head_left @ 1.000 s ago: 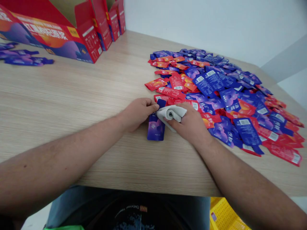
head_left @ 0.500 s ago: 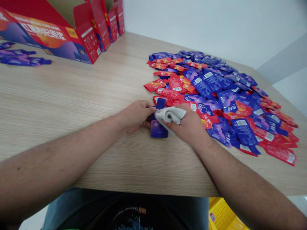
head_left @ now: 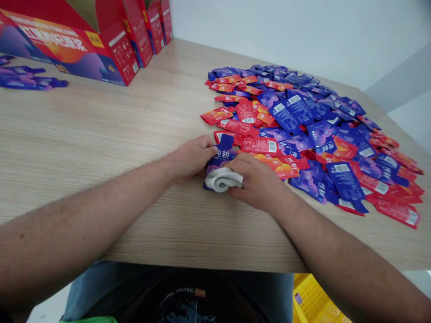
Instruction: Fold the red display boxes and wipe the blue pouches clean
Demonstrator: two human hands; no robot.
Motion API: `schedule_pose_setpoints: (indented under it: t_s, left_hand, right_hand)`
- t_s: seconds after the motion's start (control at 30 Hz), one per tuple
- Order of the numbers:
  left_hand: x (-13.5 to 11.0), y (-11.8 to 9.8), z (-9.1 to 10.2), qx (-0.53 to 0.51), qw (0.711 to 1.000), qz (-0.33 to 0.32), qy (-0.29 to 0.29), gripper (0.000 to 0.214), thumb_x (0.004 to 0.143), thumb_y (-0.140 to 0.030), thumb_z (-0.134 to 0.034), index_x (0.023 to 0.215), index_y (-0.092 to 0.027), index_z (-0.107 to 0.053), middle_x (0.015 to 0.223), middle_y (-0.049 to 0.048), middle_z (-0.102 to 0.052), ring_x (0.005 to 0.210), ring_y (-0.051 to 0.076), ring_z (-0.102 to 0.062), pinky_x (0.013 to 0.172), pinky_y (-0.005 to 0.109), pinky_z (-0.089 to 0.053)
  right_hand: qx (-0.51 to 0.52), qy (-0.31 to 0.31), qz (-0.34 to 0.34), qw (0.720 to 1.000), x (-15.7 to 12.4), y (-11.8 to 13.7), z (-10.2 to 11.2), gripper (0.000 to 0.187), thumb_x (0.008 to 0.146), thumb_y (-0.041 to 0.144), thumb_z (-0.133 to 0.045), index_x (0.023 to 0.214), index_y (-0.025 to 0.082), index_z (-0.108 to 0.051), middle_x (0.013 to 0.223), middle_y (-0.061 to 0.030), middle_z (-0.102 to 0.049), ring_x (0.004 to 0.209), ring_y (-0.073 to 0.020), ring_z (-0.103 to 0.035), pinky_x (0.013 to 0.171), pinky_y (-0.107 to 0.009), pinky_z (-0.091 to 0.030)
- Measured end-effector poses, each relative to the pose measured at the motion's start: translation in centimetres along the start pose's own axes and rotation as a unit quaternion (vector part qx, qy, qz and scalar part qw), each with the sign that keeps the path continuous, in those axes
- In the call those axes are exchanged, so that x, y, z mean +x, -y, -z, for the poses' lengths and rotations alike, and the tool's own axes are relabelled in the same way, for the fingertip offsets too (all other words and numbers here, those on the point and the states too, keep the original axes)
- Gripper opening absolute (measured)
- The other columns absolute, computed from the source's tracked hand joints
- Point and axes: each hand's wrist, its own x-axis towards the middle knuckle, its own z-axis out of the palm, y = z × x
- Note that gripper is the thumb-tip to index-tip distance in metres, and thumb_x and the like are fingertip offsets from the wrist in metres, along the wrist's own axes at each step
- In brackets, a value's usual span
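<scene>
My left hand pinches the upper end of a blue-purple foil sachet, which lies flat on the wood-grain table at the near edge of the heap. My right hand presses a rolled white cloth onto the sachet's lower part, hiding most of that end. Its fingers curl over the cloth. Both hands sit side by side, touching the cloth and the sachet.
A large heap of red and blue sachets spreads across the table's right side. Red printed cardboard display boxes stand along the far left, beside loose purple sachets. A yellow crate sits below the table's near edge.
The rolled cloth has slid down the sachet toward its lower end, now covering it. The sachet has tilted slightly, and my right hand has moved left with the cloth.
</scene>
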Motion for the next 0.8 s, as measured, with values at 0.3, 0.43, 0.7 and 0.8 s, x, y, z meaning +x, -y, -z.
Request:
schedule_pose_setpoints:
  t_s: [0.3, 0.43, 0.7, 0.8]
  left_hand:
    - [0.5, 0.7, 0.1, 0.045, 0.998, -0.031, -0.029, 0.008, 0.089, -0.019, -0.053, 0.081, -0.021, -0.049, 0.059, -0.0033, -0.05, 0.048, 0.011, -0.048, 0.044, 0.021, -0.035]
    - [0.2, 0.3, -0.1, 0.018, 0.999, -0.014, -0.022, 0.009, 0.09, -0.019, -0.05, 0.082, -0.021, -0.048, 0.06, -0.0031, -0.052, 0.049, 0.012, -0.051, 0.045, 0.022, -0.039]
    - [-0.1, -0.2, -0.2, -0.014, 1.0, -0.003, -0.005, 0.009, 0.091, -0.016, -0.048, 0.083, -0.021, -0.048, 0.058, -0.0039, -0.052, 0.046, 0.012, -0.051, 0.042, 0.021, -0.042]
    - [-0.2, -0.3, -0.3, -0.033, 0.999, 0.002, 0.007, 0.01, 0.091, -0.014, -0.047, 0.084, -0.021, -0.046, 0.059, -0.0041, -0.052, 0.046, 0.012, -0.052, 0.042, 0.022, -0.046]
  right_hand:
    - [0.002, 0.041, 0.046, 0.998, 0.0, 1.1, -0.9, 0.022, 0.083, 0.023, -0.07, 0.104, 0.023, -0.066, 0.101, -0.0053, -0.062, 0.09, -0.0221, -0.059, 0.074, -0.034, -0.05]
    - [0.001, -0.092, -0.03, 0.995, 0.1, 0.2, -0.7, 0.026, 0.08, 0.021, -0.073, 0.105, 0.02, -0.064, 0.1, -0.0069, -0.064, 0.099, -0.0255, -0.058, 0.085, -0.039, -0.05]
    - [0.017, -0.01, 0.02, 1.0, 0.1, -0.3, -0.3, 0.025, 0.081, 0.022, -0.074, 0.105, 0.021, -0.065, 0.1, -0.0062, -0.064, 0.095, -0.0246, -0.059, 0.081, -0.038, -0.05]
    - [0.003, -0.113, -0.028, 0.993, 0.2, -1.1, 0.0, 0.022, 0.083, 0.024, -0.073, 0.104, 0.021, -0.064, 0.097, -0.0062, -0.066, 0.096, -0.0258, -0.058, 0.083, -0.041, -0.049]
